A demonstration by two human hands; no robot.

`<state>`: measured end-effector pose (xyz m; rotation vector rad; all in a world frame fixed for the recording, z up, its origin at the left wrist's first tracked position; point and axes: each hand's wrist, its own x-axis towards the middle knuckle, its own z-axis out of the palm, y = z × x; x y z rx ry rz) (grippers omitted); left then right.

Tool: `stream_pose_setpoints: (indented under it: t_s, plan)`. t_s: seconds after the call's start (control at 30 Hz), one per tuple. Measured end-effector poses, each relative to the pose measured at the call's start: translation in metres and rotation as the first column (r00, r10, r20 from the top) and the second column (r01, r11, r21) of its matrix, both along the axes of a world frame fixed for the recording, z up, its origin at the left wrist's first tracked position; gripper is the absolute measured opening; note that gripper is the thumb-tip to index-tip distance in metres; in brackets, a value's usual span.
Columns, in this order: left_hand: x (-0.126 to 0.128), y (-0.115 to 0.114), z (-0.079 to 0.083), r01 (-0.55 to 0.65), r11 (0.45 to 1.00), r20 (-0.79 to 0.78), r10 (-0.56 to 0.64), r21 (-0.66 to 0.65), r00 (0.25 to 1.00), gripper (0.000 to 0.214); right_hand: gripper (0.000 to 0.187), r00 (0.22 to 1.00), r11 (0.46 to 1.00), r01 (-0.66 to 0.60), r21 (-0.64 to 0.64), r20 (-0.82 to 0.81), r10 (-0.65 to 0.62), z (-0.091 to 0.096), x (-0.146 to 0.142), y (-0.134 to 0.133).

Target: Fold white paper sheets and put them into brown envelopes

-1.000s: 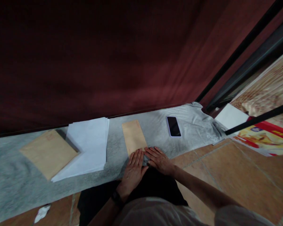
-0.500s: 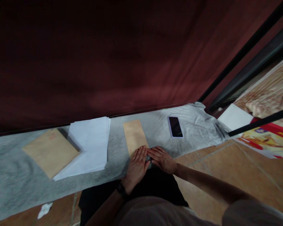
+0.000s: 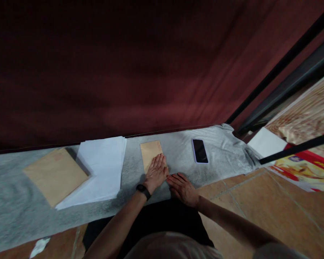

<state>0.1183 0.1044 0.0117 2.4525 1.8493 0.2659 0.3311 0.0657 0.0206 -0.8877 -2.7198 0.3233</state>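
A narrow tan envelope [image 3: 150, 151] lies on the grey cloth [image 3: 178, 144] in front of me. My left hand [image 3: 156, 171], with a dark band on its wrist, rests flat on the envelope, fingers stretched out and covering its middle. Just to the right, my right hand [image 3: 182, 187] lies flat with its fingers extended, the fingertips at the envelope's lower right edge. The envelope's near end is hidden under my hands. A phone [image 3: 200, 151] in a light purple case lies to the right of the envelope.
On the left, tan envelopes [image 3: 56, 176] overlap a stack of white paper [image 3: 104, 165]. A dark red curtain [image 3: 110, 82] hangs behind. Black bars [image 3: 294, 147] and a red and yellow package [image 3: 307, 167] are at right. A white scrap [image 3: 40, 246] lies on the tiled floor.
My left hand has slid forward along the envelope, covering more of it. My right hand stays near the envelope's near end. The camera view has shifted slightly.
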Motion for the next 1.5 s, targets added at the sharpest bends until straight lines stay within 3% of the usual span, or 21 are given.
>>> stream_pose_setpoints:
  t_s: [0.2,0.37,0.7,0.93,1.1,1.2,1.33,1.5]
  plan:
    - [-0.003,0.040,0.005,-0.124,0.991,-0.001,0.124,-0.059,0.992,0.062,0.050,1.000,0.999,0.000,0.042,0.003,0.000,-0.002,0.000,-0.002]
    - [-0.005,0.044,0.003,-0.138,0.990,0.039,0.139,-0.028,0.990,0.061,0.054,1.000,0.999,0.008,0.033,-0.001,-0.008,-0.002,-0.001,-0.002]
    - [-0.006,-0.026,0.005,0.058,0.996,0.063,-0.062,0.070,0.996,0.057,0.059,1.000,1.000,0.008,-0.020,-0.016,-0.008,-0.001,-0.001,-0.003]
    - [-0.009,-0.074,0.008,0.113,0.991,0.038,-0.116,0.078,0.992,0.057,0.051,1.000,1.000,0.017,-0.004,-0.024,-0.017,0.001,-0.002,-0.005]
    - [-0.014,-0.096,0.009,0.122,0.989,0.019,-0.124,0.080,0.992,0.060,0.049,0.998,0.999,0.041,-0.029,-0.055,-0.042,0.002,-0.004,-0.006]
    - [-0.014,-0.102,0.009,0.112,0.991,0.016,-0.113,0.077,0.993,0.061,0.048,0.982,0.986,0.164,-0.039,-0.087,-0.167,-0.001,-0.010,-0.006]
    - [-0.011,-0.105,0.010,0.087,0.992,0.009,-0.088,0.090,0.996,0.064,0.047,0.915,0.919,0.390,-0.051,-0.092,-0.394,-0.009,-0.023,-0.007]
    - [-0.003,-0.109,0.010,0.036,0.995,-0.022,-0.034,0.089,0.999,0.063,0.048,0.892,0.896,0.418,-0.152,-0.118,-0.436,-0.019,-0.037,-0.007]
